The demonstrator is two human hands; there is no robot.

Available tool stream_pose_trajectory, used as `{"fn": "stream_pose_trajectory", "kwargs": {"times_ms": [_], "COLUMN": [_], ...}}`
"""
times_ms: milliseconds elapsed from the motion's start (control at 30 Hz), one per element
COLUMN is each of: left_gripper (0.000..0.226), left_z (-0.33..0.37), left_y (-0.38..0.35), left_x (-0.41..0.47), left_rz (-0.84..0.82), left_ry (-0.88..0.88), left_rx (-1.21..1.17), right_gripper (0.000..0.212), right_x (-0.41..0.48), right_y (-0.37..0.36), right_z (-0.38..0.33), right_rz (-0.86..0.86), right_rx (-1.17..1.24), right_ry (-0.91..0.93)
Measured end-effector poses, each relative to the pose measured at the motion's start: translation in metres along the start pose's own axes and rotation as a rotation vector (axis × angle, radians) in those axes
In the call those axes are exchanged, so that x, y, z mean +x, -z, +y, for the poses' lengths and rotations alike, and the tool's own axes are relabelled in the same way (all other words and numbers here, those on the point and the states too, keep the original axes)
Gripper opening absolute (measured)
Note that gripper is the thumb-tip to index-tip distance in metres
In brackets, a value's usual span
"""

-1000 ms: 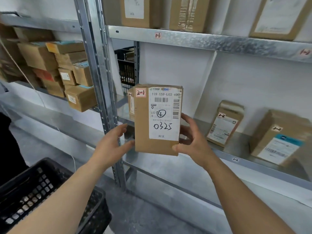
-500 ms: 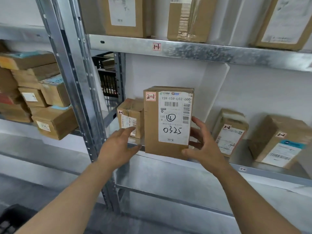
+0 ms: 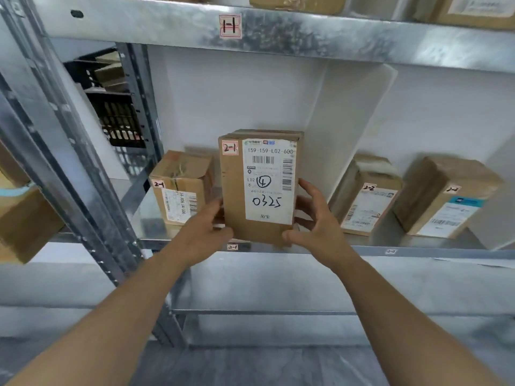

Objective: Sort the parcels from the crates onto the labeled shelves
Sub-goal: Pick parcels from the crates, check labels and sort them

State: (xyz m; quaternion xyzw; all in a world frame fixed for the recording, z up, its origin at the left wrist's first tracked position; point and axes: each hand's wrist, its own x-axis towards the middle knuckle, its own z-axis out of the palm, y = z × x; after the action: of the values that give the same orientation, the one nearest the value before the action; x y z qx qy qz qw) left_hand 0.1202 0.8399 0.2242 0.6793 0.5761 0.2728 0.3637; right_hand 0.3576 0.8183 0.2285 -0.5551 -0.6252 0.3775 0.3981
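Galvanized middle shelf (image 3: 387, 232), edge tags 2-1 (image 3: 232, 247) and 2-2 (image 3: 390, 251). White divider (image 3: 342, 121) upright between the two bays.

Left bay: small parcel (image 3: 181, 188) marked 2-1, standing near back. Tall parcel (image 3: 259, 190) marked 2-1, upright at front edge just right of it; whether base rests on shelf, cannot tell.

Right bay: two brown parcels (image 3: 365, 196) (image 3: 446, 196) leaning back, first marked 2-2.

Upper shelf (image 3: 334, 34), tag 1-1 (image 3: 230, 26), carries more parcels, only bases visible.

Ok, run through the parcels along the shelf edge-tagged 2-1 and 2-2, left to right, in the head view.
Small 2-1 box → tall 2-1 parcel marked 0325 → 2-2 parcel → box with a blue-topped label.
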Motion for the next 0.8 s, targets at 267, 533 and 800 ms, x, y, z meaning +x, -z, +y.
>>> {"fn": "stream_pose_trajectory", "kwargs": {"times_ms": [267,533,800], "left_gripper": [0.066,0.063,0.057], "left_z": [0.008,-0.011,-0.022], "left_y": [-0.024,-0.052,-0.060], "left_x": [0.043,0.071,0.072], "left_rz": [0.090,0.069,0.066], "left_ry": [0.059,0.119,0.136], "left_rx": [-0.084,-0.024,-0.034], "right_gripper": [0.088,0.066,0.064], "right_x": [0.042,0.062,0.060], "right_y": [-0.024,-0.040,-0.044], "right_z": [0.012,0.041,0.044], "right_rz": [0.081,0.125,0.132], "right_rx": [-0.100,-0.266,-0.226], "right_ry": [-0.129,-0.264,-0.294]}}
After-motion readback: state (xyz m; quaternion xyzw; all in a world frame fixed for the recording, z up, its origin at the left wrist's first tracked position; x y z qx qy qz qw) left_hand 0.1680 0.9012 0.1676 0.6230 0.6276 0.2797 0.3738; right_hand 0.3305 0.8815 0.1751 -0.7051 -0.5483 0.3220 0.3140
